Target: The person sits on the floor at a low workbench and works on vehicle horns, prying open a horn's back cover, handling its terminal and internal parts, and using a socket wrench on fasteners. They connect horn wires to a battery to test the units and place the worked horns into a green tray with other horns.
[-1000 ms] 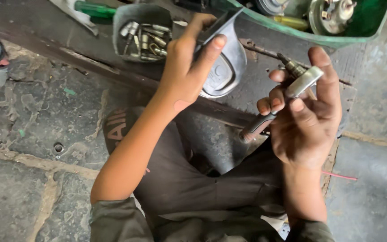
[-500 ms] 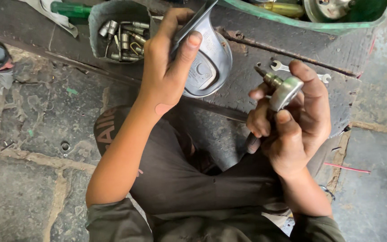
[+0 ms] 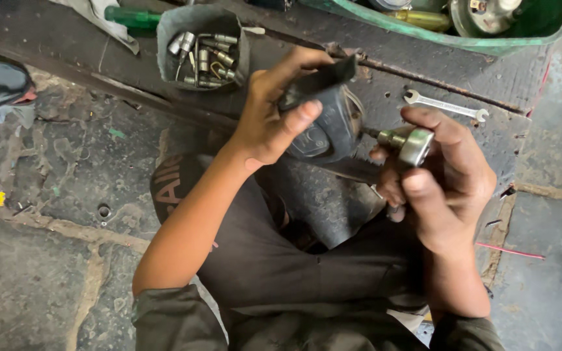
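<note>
At the far left we see a dark thing with a bit of red lying on the stone floor. A small yellow bit lies on the floor below it.

Next, on the dark, dirty surface, there is a green handle near the top edge. Just beside it stands a grey cup full of small metal bits.

Then comes our left hand. Its grip is closed tight on a dark rounded metal part. The thumb presses on the front of the part and the fingers curl over its top. We hold the part up above the surface, over our lap, right in the middle of the view.

Under our hands we see our dark trousers, and something grey and rounded sits between our legs.

Next is our right hand. Its grip is closed on a shiny metal tool with a round head. The finger lies over the top of the head and the thumb pushes from below. The tip of the tool is just beside the dark part, and we cannot tell if they touch.

Behind the right hand, a thin silver spanner lies flat on the surface. Above it, at the top edge, is a green tub with a yellow thing and round metal pieces inside.

At the far right, a thin red line lies on the floor.
</note>
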